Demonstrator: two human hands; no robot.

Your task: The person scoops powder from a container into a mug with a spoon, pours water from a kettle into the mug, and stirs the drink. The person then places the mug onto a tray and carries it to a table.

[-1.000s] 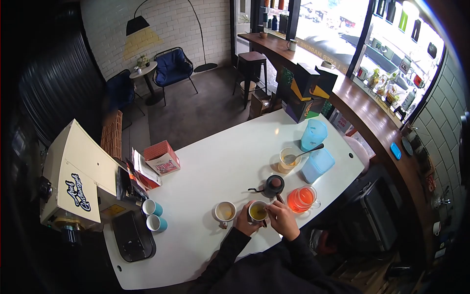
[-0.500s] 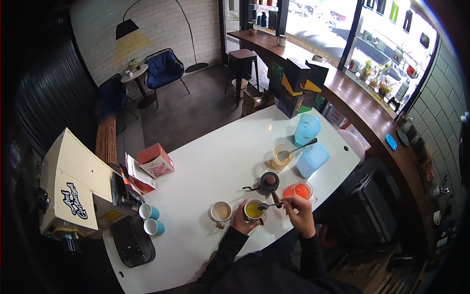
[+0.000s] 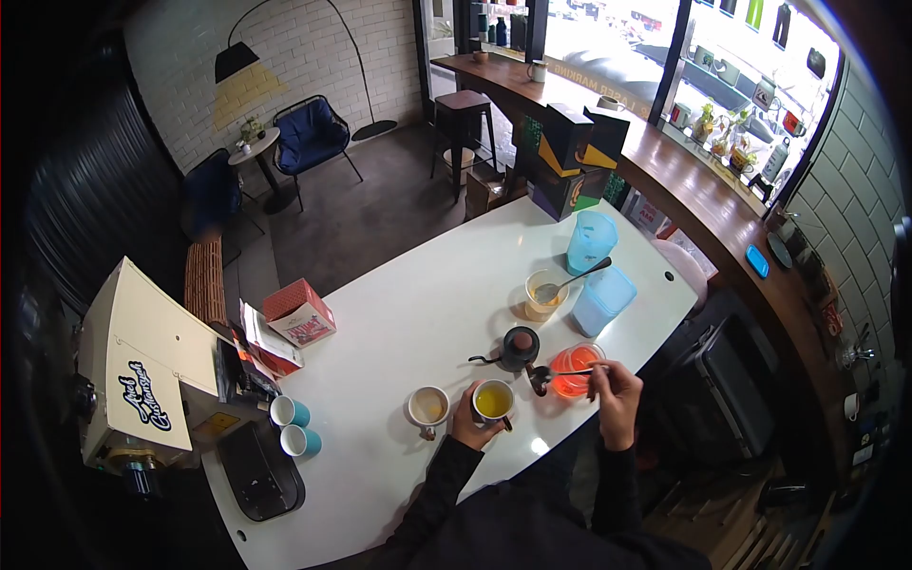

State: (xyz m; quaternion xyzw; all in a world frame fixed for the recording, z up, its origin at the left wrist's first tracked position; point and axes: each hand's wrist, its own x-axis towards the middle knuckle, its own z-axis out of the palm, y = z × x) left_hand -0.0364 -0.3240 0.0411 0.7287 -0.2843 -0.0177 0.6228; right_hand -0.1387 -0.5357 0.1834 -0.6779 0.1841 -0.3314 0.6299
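Note:
My left hand (image 3: 469,425) is closed around a cup (image 3: 493,403) of yellow-green liquid, which stands near the table's front edge. In my closed right hand (image 3: 618,399) is the handle of a spoon (image 3: 541,379). Its dark bowl points left, between the cup and a clear mug (image 3: 577,370) of orange-red liquid, with the handle passing over the mug. A black gooseneck kettle (image 3: 520,350) stands just behind the held cup, its wooden handle partly hidden by the spoon. Left of my left hand sits a second cup (image 3: 428,407) with a little pale residue inside.
Farther back, a tub (image 3: 544,296) holds another spoon, beside a light-blue tub (image 3: 604,302) and a blue pitcher (image 3: 592,242). At left stand two teal cups (image 3: 290,411), a red box (image 3: 299,313) and a cream machine (image 3: 142,370). Black boxes (image 3: 573,161) rise at the far edge.
My right hand has moved right, carrying the spoon out of the cup of yellow-green liquid toward the orange-red mug. My left hand stays on its cup. The whole view has shifted slightly.

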